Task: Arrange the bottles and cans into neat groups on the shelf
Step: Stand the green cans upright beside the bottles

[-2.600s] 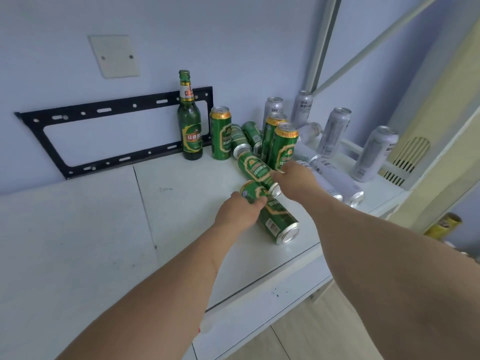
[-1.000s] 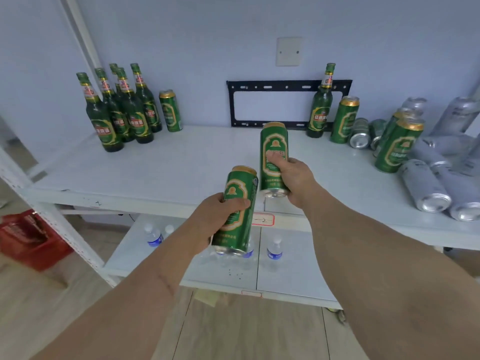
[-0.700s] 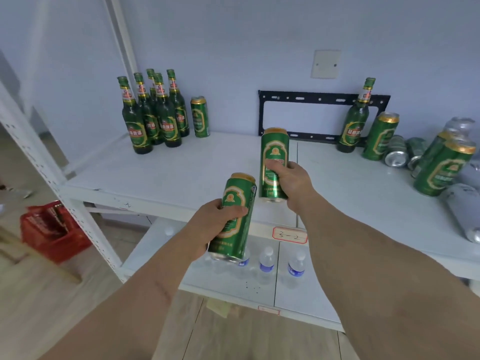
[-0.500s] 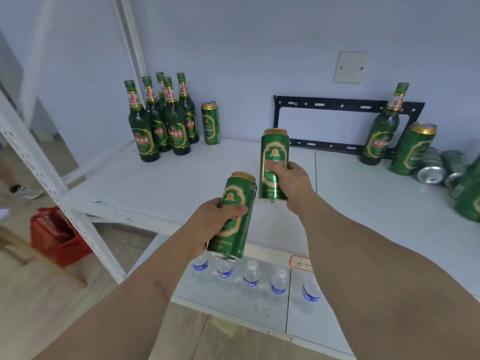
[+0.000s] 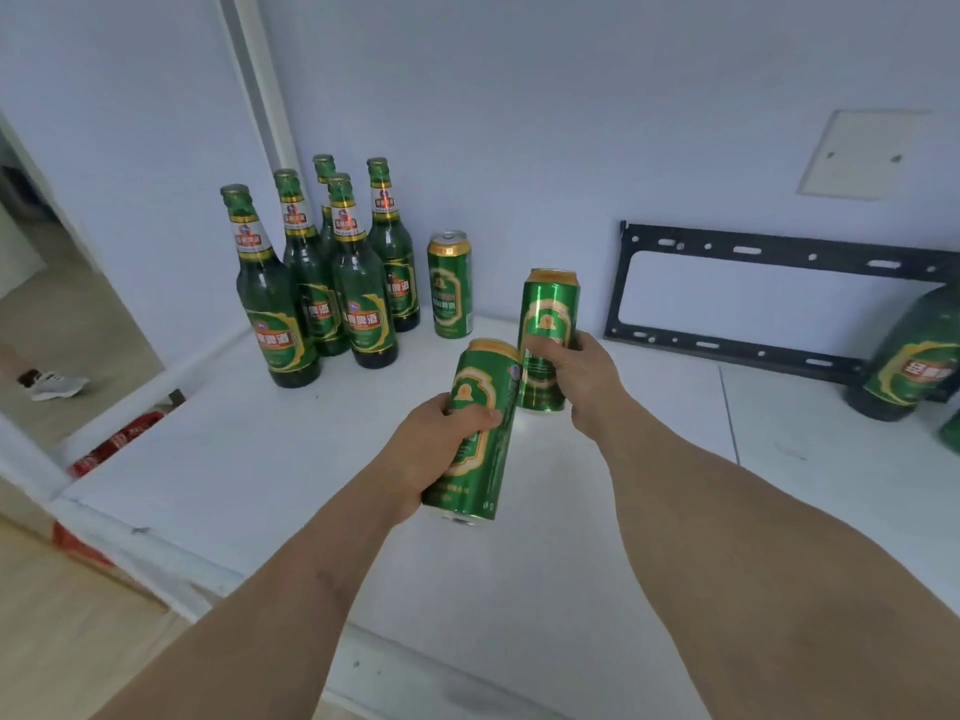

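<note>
My left hand grips a green beer can, held upright above the white shelf. My right hand grips a second green can, a little farther back and higher. Both cans hang in the air, almost touching. At the back left of the shelf stands a cluster of several green beer bottles. One green can stands upright just right of them, by the wall. Another green bottle shows at the right edge.
A black metal bracket leans against the wall at the back right. A white upright post rises behind the bottles. A red crate sits below the shelf on the left. A sneaker lies on the floor.
I lifted two cans from the pile on the right and carried them left. The view swung left and closer, so the bottle cluster and lone can now lie just ahead of my hands.
</note>
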